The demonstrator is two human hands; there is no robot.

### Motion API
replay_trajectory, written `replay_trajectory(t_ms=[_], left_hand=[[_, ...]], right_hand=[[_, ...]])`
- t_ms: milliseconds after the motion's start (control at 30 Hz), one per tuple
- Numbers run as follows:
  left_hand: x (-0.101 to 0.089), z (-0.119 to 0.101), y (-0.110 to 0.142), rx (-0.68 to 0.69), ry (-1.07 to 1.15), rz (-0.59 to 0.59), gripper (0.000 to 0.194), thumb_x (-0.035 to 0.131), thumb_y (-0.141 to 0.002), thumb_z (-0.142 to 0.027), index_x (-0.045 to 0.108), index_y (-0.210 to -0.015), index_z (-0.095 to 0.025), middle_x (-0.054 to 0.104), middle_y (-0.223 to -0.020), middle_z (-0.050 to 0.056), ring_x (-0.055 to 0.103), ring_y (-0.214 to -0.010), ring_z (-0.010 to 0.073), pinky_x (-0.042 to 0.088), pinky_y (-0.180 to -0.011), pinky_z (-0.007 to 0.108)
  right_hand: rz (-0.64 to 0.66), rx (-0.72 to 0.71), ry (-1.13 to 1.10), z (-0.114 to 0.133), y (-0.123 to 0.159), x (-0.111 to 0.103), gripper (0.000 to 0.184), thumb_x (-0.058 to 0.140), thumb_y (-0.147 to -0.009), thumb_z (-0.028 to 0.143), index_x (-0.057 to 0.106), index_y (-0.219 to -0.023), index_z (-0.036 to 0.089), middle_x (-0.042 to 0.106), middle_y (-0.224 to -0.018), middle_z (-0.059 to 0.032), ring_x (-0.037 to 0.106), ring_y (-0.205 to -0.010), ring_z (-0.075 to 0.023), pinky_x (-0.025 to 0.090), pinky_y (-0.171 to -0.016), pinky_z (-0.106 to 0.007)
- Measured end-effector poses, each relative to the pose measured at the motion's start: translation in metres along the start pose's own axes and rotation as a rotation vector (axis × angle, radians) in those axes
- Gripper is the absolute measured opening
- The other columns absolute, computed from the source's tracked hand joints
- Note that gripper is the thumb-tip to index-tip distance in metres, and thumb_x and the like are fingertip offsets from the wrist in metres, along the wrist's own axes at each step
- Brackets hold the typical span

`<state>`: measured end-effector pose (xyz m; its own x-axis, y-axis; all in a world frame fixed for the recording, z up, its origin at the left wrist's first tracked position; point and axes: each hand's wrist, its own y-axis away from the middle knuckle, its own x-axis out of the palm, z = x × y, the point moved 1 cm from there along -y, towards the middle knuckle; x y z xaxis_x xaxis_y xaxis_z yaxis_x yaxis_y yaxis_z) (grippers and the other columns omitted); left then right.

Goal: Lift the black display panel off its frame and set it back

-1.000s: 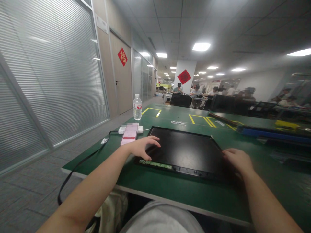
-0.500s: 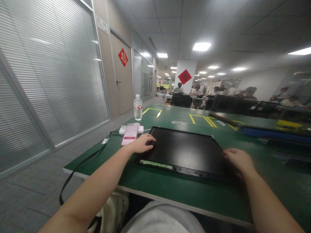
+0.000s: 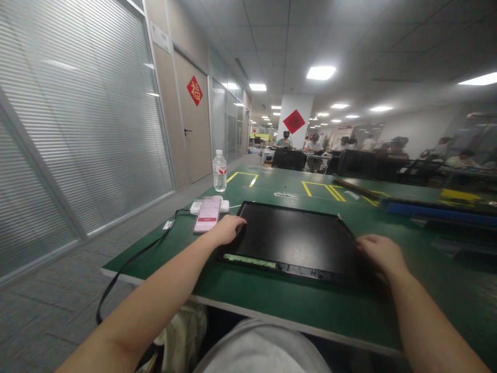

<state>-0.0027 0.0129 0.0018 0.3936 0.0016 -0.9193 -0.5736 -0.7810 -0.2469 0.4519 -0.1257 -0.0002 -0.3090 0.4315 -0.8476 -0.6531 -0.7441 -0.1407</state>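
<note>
Since the earlier frame, your left hand has drawn its spread fingers back from over the dark surface to the side edge, while your right hand and the black panel look almost unchanged. The panel, a flat screen in a thin black frame, lies face up on the green table in front of you, its long near side toward your body. As for progress, the panel is laid out flat and your hands are at its two opposite sides; a green strip along the left part of its near edge is uncovered. How much is finished or left cannot be judged from this view. Your left arm reaches forward and inward, the hand low at the panel's left edge, fingers gathered close together with one tip resting toward the frame. Your right arm reaches up from the lower right, wrist bent inward, fingers partly curled and tips at the right edge. Whether either hand truly grips the panel you cannot tell, as the undersides are hidden. A phone lies just beyond your left hand, with a water bottle upright behind it.
</note>
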Motion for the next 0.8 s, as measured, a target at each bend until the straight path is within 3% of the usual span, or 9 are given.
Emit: replay_trajectory(t_ms=[333, 533, 800], left_hand=[[-0.0048, -0.0007, 0.0, -0.078, 0.028, -0.007, 0.058, 0.043, -0.073, 0.004, 0.066, -0.118, -0.023, 0.071, -0.11, 0.009, 0.065, -0.103, 0.0248, 0.049, -0.089, 0.032], [-0.005, -0.0002, -0.0002, -0.075, 0.01, -0.005, 0.054, 0.044, -0.073, 0.004, 0.067, -0.114, -0.023, 0.07, -0.104, 0.007, 0.065, -0.1, 0.0233, 0.049, -0.088, 0.03], [0.003, 0.0019, -0.0012, -0.069, 0.067, -0.085, 0.055, 0.043, -0.071, 0.004, 0.068, -0.114, -0.019, 0.064, -0.128, 0.01, 0.057, -0.123, 0.0242, 0.041, -0.108, 0.036]], right_hand=[[-0.017, -0.018, 0.041, -0.0025, -0.0021, 0.0015, 0.028, 0.057, -0.074, 0.035, 0.079, -0.087, 0.024, 0.076, -0.09, -0.008, 0.067, -0.077, -0.0255, 0.045, -0.06, -0.032], [-0.018, -0.015, 0.058, -0.002, -0.0029, 0.0017, 0.028, 0.056, -0.074, 0.036, 0.079, -0.087, 0.025, 0.076, -0.09, -0.0078, 0.067, -0.081, -0.0269, 0.046, -0.062, -0.033], [-0.019, -0.036, 0.057, -0.002, -0.0026, 0.0043, 0.029, 0.055, -0.075, 0.034, 0.079, -0.087, 0.025, 0.076, -0.091, -0.0078, 0.068, -0.086, -0.028, 0.048, -0.066, -0.033]])
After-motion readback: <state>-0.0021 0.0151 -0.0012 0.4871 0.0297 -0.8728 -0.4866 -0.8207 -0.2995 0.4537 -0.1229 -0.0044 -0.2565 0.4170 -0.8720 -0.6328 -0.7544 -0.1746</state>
